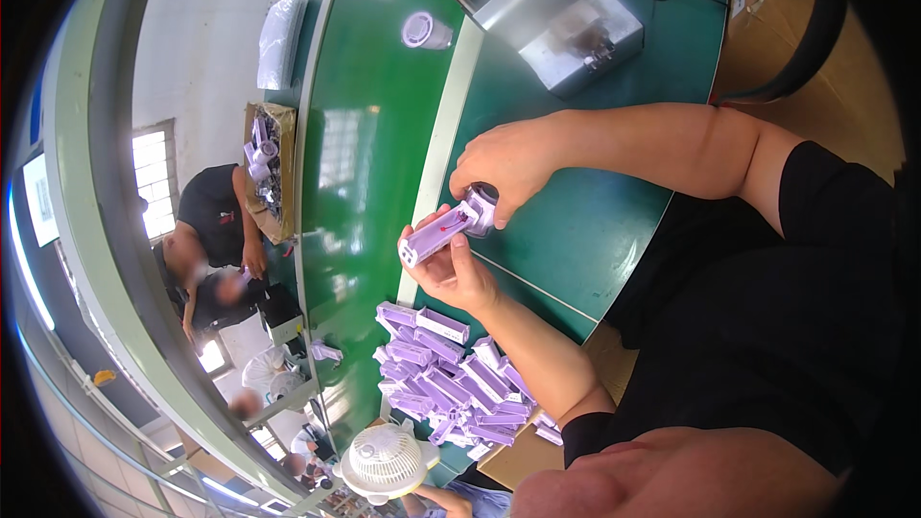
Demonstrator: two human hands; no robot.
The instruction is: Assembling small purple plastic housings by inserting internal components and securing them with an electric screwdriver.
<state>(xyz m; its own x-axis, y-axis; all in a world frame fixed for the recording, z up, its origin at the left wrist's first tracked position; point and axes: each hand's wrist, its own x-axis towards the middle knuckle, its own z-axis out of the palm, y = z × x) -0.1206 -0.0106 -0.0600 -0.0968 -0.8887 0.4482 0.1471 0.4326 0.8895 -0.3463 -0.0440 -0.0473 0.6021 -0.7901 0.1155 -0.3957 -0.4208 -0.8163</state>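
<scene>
A lavender plastic housing [443, 233] has a long open trough-shaped body with red wires inside and a round, cup-like end. My left hand [459, 276] is closed under the long body, with the thumb along its side. At the round end, my right hand [508, 165] curves over from above, its thumb and fingers gripping the rim. Close to my left forearm lies a heap of similar lavender housings [446, 379] on the green tabletop. What the fingertips of my right hand touch inside the round end is hidden.
A metal bench machine [552, 14] stands beyond my right arm. On the green belt [360, 134] are a lavender round part [426, 31] and a smaller lavender piece [326, 351]. A white fan [384, 461] stands past the heap. Across the belt, a person [213, 221] works near a carton of parts [271, 173].
</scene>
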